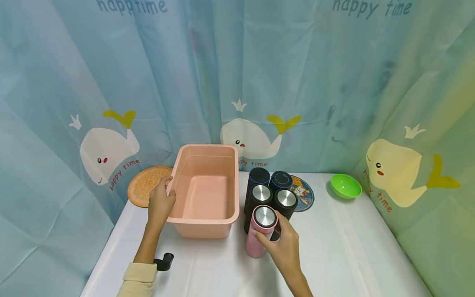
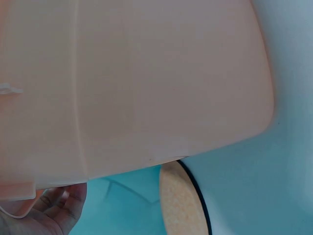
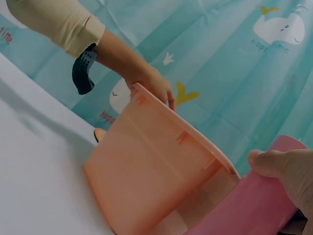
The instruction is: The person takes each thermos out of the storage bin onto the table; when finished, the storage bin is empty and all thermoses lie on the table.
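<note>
My left hand (image 1: 162, 201) grips the left rim of a pink plastic basin (image 1: 205, 194) with nothing inside it. In the left wrist view, that hand (image 2: 58, 208) shows at the lower left, curled at the rim. To the right of the basin, my right hand (image 1: 283, 243) holds a pink thermos bottle (image 1: 255, 243) with a silver-topped black lid, thumb on the near side. The right wrist view has the thumb (image 3: 269, 164) against the pink bottle (image 3: 249, 205). Several dark thermos bottles (image 1: 261, 193) stand grouped just behind it.
An orange-slice round mat (image 1: 142, 187) lies left of the basin, partly behind the arm. Behind the dark bottles lies a blue patterned round mat (image 1: 307, 200). A green bowl (image 1: 346, 186) sits at the back right of the white table (image 1: 334, 247). A whale-print curtain (image 1: 178, 82) hangs behind.
</note>
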Action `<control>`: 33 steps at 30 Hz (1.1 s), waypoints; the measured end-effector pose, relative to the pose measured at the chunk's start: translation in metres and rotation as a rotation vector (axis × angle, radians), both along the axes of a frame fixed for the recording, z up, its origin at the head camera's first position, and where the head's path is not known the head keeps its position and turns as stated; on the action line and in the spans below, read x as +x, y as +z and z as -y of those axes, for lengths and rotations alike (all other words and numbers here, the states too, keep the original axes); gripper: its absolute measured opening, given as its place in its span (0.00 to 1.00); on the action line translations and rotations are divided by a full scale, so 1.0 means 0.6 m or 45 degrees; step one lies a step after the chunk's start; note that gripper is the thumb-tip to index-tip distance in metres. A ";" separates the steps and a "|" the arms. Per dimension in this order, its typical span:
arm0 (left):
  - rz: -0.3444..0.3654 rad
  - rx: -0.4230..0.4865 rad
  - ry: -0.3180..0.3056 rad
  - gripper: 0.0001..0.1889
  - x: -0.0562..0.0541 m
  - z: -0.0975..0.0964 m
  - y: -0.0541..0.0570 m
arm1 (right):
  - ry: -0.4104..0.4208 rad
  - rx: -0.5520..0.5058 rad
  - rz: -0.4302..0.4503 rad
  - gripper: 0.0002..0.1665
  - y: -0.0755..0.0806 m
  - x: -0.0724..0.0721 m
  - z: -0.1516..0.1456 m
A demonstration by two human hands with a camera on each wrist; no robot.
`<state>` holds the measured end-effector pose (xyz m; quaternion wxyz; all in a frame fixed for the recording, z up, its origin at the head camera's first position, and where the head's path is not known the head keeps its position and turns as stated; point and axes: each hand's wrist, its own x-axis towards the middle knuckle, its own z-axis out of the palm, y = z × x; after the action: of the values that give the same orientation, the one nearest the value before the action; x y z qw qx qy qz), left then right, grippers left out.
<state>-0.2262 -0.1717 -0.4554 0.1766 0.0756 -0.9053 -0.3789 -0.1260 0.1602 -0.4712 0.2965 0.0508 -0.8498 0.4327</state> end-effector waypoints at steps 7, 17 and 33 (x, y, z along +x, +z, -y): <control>0.016 0.003 0.006 0.23 0.000 0.002 -0.001 | 0.017 0.044 0.006 0.43 -0.001 0.001 -0.003; -0.004 0.003 0.012 0.23 0.000 -0.001 0.001 | 0.045 0.016 0.014 0.46 -0.004 0.003 -0.007; -0.009 -0.001 -0.008 0.22 -0.004 -0.002 -0.001 | 0.051 0.032 0.027 0.44 0.008 0.011 -0.011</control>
<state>-0.2287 -0.1707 -0.4561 0.1785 0.0712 -0.9051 -0.3793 -0.1195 0.1667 -0.4666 0.2782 0.0671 -0.8570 0.4285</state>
